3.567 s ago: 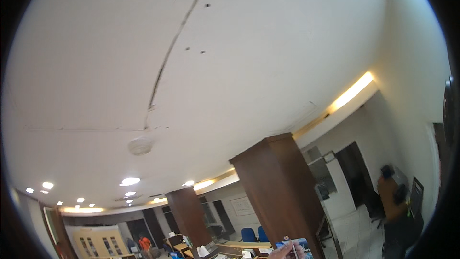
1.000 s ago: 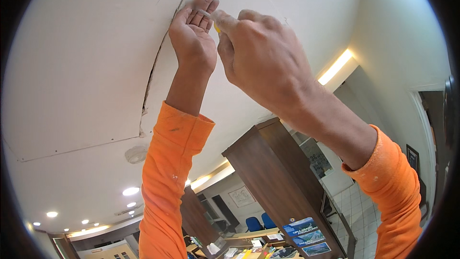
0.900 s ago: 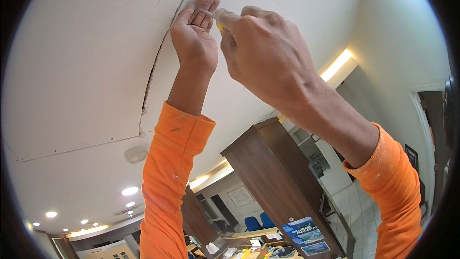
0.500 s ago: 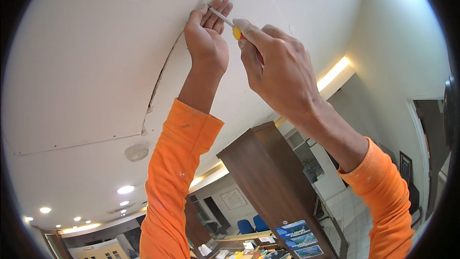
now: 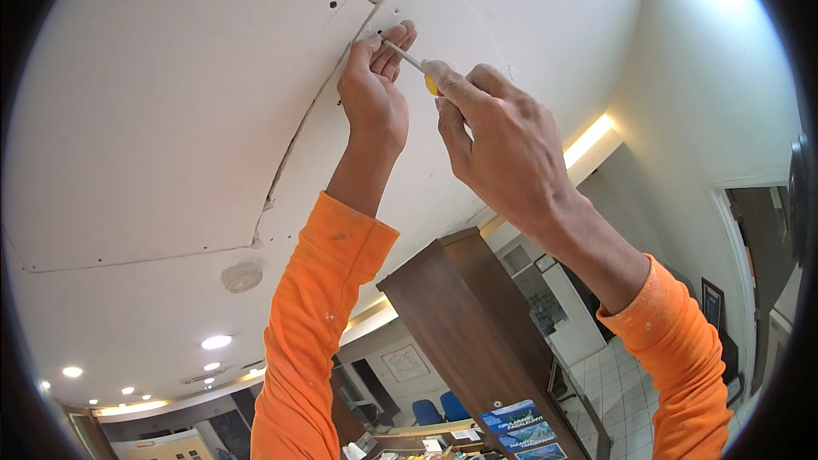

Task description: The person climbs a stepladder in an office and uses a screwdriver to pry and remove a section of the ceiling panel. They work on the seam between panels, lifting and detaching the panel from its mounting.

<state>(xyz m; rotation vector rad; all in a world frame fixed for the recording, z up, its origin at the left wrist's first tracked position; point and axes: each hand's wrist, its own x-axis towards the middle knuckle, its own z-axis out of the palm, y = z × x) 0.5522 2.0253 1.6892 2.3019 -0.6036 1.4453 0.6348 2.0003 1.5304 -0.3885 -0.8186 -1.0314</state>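
My right hand (image 5: 498, 136) grips a screwdriver with a yellow handle (image 5: 431, 83); its thin metal shaft (image 5: 402, 55) slants up-left to the white ceiling panel (image 5: 187, 119). My left hand (image 5: 375, 89) is raised against the ceiling, palm toward me, fingers curled, with thumb and fingertips around the screwdriver's tip at a small dark spot. Whatever those fingertips pinch is too small to make out. A long cracked seam (image 5: 300, 128) runs beside my left hand, and small holes (image 5: 333, 4) dot the panels nearby.
A dark wood column (image 5: 469, 332) carrying a blue poster (image 5: 524, 430) stands below. Behind are blue chairs (image 5: 443, 409) and a cluttered counter. Downlights (image 5: 216, 342) and a round fitting (image 5: 242, 277) sit in the ceiling. A doorway (image 5: 754, 273) is at the right.
Both hands, low or out of view earliest, are now raised to the ceiling. Over the last second they shifted down and rightward in view, and more of the screwdriver's shaft shows.
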